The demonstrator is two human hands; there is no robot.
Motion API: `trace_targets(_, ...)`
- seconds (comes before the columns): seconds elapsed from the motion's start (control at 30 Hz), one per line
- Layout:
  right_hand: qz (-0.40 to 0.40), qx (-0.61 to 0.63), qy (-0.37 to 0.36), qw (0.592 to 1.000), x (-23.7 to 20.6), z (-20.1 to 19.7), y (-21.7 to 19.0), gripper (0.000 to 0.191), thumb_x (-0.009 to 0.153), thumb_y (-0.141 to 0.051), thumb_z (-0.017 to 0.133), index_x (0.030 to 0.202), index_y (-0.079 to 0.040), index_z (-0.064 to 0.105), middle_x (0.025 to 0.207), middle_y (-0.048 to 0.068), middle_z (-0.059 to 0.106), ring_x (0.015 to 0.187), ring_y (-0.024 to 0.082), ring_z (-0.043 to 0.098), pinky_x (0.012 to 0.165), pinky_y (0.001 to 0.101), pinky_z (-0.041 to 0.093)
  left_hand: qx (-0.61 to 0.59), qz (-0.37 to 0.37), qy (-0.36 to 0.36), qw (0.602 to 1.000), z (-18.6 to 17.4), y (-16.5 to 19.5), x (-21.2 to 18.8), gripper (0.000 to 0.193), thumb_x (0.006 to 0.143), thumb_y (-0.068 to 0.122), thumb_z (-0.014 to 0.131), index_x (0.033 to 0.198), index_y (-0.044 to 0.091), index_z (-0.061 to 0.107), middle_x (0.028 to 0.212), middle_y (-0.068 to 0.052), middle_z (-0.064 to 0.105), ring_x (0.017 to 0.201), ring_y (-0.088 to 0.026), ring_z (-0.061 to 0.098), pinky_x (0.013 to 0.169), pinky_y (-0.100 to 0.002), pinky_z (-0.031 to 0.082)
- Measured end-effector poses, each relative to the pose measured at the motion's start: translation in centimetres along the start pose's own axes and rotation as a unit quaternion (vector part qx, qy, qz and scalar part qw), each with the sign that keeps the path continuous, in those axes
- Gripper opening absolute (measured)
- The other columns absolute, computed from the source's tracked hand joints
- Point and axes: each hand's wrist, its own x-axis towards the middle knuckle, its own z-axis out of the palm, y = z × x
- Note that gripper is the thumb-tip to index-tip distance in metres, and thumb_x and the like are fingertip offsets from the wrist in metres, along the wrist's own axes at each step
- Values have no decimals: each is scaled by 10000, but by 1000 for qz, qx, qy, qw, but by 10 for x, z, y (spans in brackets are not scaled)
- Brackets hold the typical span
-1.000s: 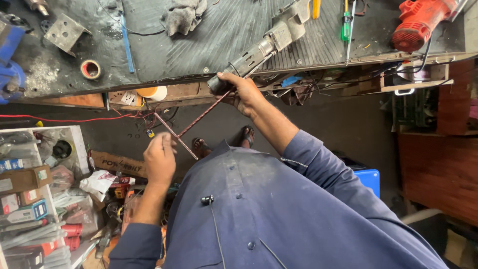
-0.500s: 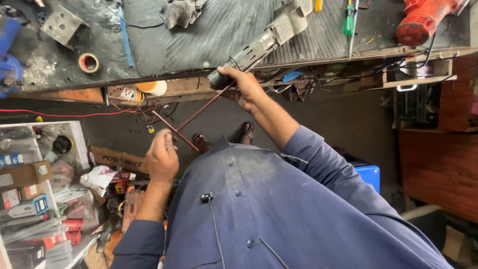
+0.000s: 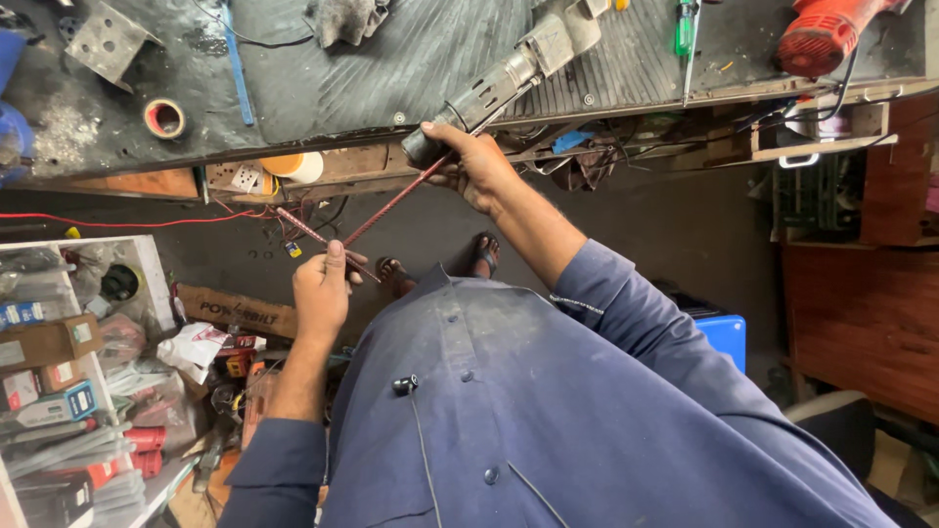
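My left hand (image 3: 323, 284) is closed on the lower end of a thin reddish braided cable (image 3: 391, 203). The cable runs up and to the right to my right hand (image 3: 474, 164). A second strand (image 3: 301, 226) crosses it near my left thumb. My right hand grips the dark cylindrical handle end of a metal power tool (image 3: 494, 83) at the front edge of the workbench (image 3: 372, 68); the tool's body lies tilted on the ribbed mat. Both hands are out in front of my blue shirt, above the floor.
On the bench lie a roll of tape (image 3: 164, 117), a metal bracket (image 3: 106, 39), a green screwdriver (image 3: 685, 34) and a red power tool (image 3: 827, 34). Shelves of boxes (image 3: 59, 372) stand at the left, a blue container (image 3: 726, 337) at the right. Sandalled feet (image 3: 486, 252) show below.
The view has shifted slightly. Both hands keep their grip; my left hand has risen a little with the cable end.
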Motion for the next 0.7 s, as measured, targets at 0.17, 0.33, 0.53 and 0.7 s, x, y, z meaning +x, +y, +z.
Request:
trace_targets(0.17,33,33,-132,990,-15,0,18,386,955,-246,745,1142,86,681,775,71,651,912,204,739,942,429,633,-150,-86,-36,984,0,-20,6,587,1108,458,464,811,7,693,604,-36,578,498,-106,508,467,-271,385)
trace_targets(0.33,48,8,-202,978,-24,9,46,379,968,-181,661,1260,54,607,1222,151,713,1169,281,691,1026,422,583,-410,-175,-125,887,-7,-14,11,575,1148,475,523,861,9,699,605,-46,610,469,-144,546,424,-292,435)
trace_targets(0.53,23,-4,-168,985,-21,14,59,327,1001,-180,640,1236,46,625,1234,170,700,1158,285,697,976,403,618,166,167,107,966,-14,18,-15,342,1087,300,535,1104,-5,688,926,-140,728,810,-248,712,723,-361,549)
trace_targets(0.7,17,2,-157,987,-21,13,60,284,1001,-178,653,1186,36,630,1176,178,713,1123,298,710,942,411,632,29,161,47,985,-17,4,-4,353,1115,311,607,1109,-29,701,898,-167,705,753,-248,638,681,-372,517)
